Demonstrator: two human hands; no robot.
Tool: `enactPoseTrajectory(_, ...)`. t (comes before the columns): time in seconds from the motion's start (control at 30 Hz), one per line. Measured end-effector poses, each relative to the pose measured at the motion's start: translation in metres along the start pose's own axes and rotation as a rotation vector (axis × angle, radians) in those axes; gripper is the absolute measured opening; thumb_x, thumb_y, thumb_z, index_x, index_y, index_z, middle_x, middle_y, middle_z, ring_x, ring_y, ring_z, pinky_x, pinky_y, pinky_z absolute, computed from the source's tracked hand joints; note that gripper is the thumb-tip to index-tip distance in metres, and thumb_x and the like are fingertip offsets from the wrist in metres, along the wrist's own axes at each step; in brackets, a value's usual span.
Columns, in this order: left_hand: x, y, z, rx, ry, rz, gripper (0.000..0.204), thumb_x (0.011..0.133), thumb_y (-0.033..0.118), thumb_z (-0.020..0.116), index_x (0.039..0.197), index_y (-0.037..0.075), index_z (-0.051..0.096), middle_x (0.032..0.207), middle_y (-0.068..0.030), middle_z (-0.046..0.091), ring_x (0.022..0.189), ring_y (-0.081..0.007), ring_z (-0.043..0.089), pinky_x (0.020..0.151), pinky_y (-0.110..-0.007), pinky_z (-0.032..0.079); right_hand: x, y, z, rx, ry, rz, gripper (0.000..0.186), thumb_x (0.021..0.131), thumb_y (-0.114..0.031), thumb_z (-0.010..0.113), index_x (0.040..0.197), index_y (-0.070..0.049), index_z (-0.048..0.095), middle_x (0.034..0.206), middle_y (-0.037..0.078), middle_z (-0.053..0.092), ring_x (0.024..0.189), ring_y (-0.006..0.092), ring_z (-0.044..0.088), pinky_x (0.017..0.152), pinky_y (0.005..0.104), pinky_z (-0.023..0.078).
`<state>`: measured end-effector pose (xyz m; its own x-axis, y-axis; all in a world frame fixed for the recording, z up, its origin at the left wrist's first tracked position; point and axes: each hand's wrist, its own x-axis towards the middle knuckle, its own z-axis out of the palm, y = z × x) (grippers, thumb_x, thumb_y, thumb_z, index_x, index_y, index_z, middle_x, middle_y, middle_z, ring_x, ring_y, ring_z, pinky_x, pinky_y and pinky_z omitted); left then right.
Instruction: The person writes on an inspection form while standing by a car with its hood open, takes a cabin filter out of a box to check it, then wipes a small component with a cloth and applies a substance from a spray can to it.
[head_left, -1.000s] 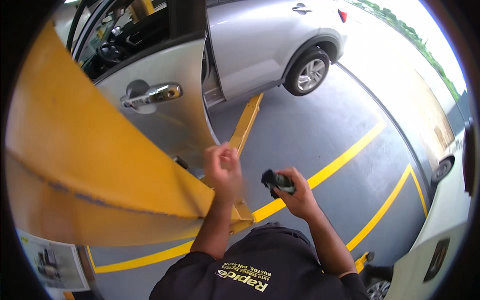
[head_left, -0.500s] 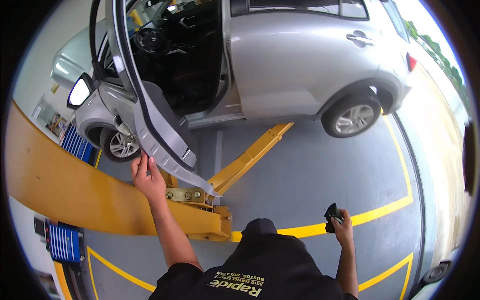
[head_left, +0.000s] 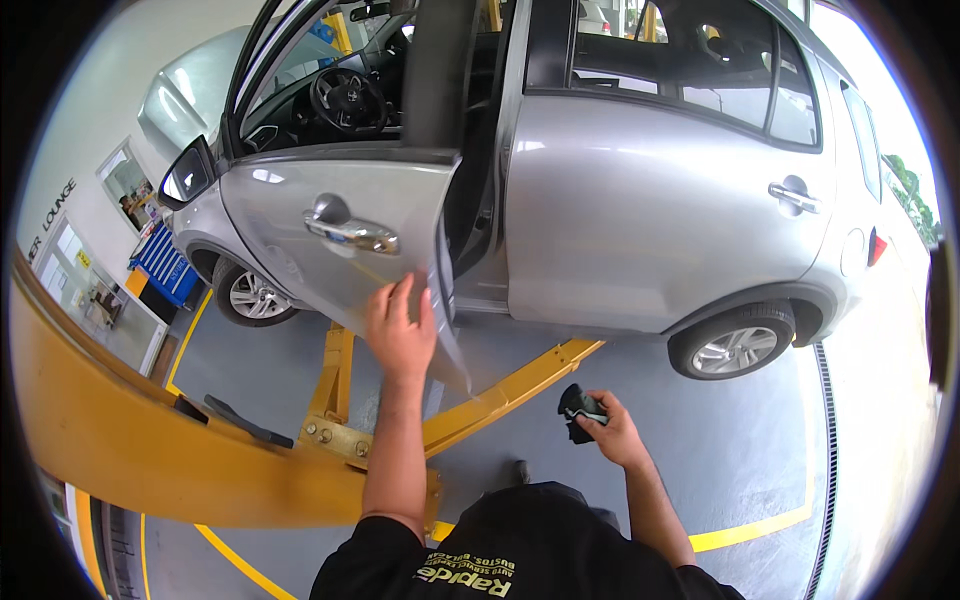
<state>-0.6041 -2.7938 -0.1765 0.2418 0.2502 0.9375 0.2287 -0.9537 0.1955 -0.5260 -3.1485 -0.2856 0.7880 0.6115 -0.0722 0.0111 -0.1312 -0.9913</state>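
Observation:
The silver car's front door stands partly open, its outer panel facing me and its rear edge apart from the body. My left hand is raised against the panel near that rear edge, below the chrome handle. Its fingers are stretched out and hold nothing; contact looks likely, though the fingertips blur a little. My right hand is closed around a small black and dark-green crumpled thing, perhaps cloth or a glove. It is held in front of me, away from the car. The steering wheel shows through the front window.
A yellow lift post crosses the left side, with lift arms reaching under the car. The rear door is shut. A blue tool cabinet stands by the wall. Yellow lines and a drain grate mark the floor.
The front door has swung toward the car body, with my left hand moving right along with it. My right hand has come left with the dark crumpled thing. The view has tilted up.

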Motion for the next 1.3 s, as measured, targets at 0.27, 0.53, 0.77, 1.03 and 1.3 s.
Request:
enactPoseTrajectory(0.27,-0.044,0.072,0.062,-0.548,-0.354,-0.326,0.018,0.089,0.013,0.074,0.105,0.005,0.07,0.095,-0.008,0.069,0.083,-0.0199,0.067,0.069,-0.033,0.051,0.03,0.021,-0.056,-0.147,0.008,0.019,0.045,0.093,-0.009,0.069,0.133,0.0,0.051,0.114,0.013,0.066,0.106,0.0201,0.064,0.092,0.0347,0.052)
enactPoseTrajectory(0.53,-0.151,0.145,-0.019,-0.512,-0.662,-0.368,0.027,0.089,0.019,0.074,0.11,0.003,0.068,0.107,-0.0138,0.069,0.098,-0.0313,0.067,0.084,-0.04,0.054,0.055,0.063,-0.06,1.189,-0.43,0.422,0.058,0.09,-0.019,0.047,0.145,-0.003,0.047,0.141,0.02,0.059,0.131,0.0358,0.056,0.117,0.0495,0.038)
enactPoseTrajectory(0.77,-0.174,0.182,-0.075,-0.157,-0.624,-0.119,0.056,0.097,0.043,0.062,0.134,0.001,0.056,0.132,-0.0179,0.059,0.117,-0.038,0.058,0.102,-0.049,0.043,0.02,0.007,0.06,0.951,-0.812,0.78,0.065,0.107,-0.052,0.034,0.151,-0.005,0.043,0.149,0.013,0.052,0.137,0.0318,0.05,0.12,0.0476,0.033)
enactPoseTrajectory(1.03,-0.271,0.108,-0.254,-0.95,0.389,-1.175,0.055,0.105,0.053,0.041,0.128,0.006,0.06,0.12,-0.0127,0.066,0.107,-0.0333,0.063,0.094,-0.048,0.05,-0.064,-0.032,0.169,0.245,-1.571,-0.168,0.071,0.108,-0.057,0.028,0.158,-0.006,0.034,0.159,0.015,0.04,0.147,0.0272,0.039,0.12,0.0446,0.03)
enactPoseTrajectory(1.3,-0.373,0.077,-0.416,-1.07,1.196,-1.352,0.069,0.1,0.068,0.04,0.127,0.008,0.062,0.121,-0.0134,0.068,0.116,-0.0306,0.065,0.102,-0.046,0.052,-0.255,-0.018,0.365,-0.132,-1.442,-1.191,0.075,0.105,-0.054,0.039,0.153,0.004,0.036,0.158,0.027,0.036,0.148,0.0406,0.034,0.123,0.0522,0.022)
